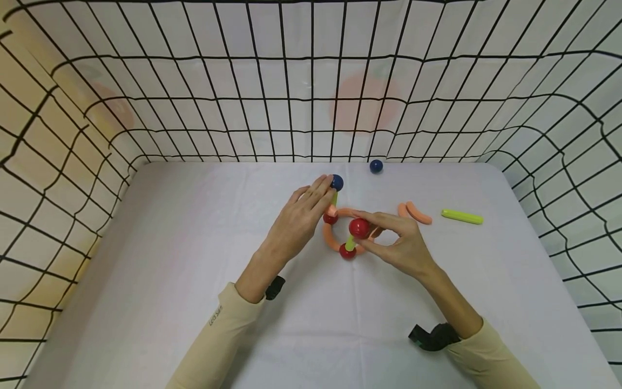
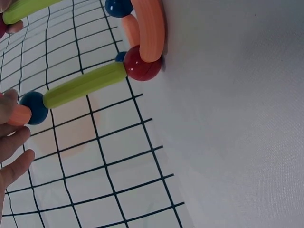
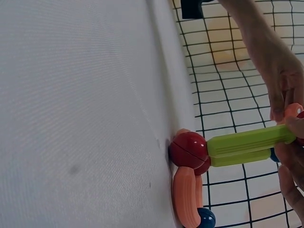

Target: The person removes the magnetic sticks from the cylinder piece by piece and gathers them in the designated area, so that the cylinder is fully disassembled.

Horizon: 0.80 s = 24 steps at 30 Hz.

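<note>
Hands (image 1: 298,219) at 2 upright green rods (image 3: 247,141)

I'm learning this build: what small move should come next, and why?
Probably bring the orange piece in the left hand toward the upper red ball, which the right hand pinches: in the head view, a gap separates the two, while the piece appears to touch the raised blue ball.

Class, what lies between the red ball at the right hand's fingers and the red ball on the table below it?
One yellow-green rod joins the upper red ball to the lower red ball; the right wrist view shows it best.
</note>
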Available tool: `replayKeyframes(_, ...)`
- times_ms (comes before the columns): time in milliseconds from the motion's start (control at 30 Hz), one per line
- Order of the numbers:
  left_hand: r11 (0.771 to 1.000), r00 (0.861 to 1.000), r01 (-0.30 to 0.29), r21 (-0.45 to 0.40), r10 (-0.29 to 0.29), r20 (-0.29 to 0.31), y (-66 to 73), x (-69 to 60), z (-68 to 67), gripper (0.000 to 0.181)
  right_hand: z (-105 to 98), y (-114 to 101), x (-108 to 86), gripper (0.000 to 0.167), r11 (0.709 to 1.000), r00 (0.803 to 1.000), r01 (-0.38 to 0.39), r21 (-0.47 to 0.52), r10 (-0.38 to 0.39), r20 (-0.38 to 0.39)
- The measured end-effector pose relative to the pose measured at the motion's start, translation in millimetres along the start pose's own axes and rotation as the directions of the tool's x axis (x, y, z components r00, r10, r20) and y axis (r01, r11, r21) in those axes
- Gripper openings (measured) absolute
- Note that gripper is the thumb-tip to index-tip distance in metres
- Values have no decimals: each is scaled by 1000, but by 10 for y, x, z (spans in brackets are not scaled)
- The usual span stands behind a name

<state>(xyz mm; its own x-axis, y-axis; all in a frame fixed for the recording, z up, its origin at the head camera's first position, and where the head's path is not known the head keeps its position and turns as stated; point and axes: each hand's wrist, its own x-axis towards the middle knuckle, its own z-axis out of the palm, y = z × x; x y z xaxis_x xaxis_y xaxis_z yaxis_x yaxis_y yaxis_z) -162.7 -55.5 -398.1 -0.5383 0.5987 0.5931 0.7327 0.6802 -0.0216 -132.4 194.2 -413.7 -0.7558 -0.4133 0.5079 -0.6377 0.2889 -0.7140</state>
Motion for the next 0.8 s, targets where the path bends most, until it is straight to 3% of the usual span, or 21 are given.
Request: replayKeyframes(800, 1000, 1000, -6, 18, 6, 3, 7, 5, 3, 38, -11, 9, -1, 69, 999, 1000, -11, -31, 10, -17)
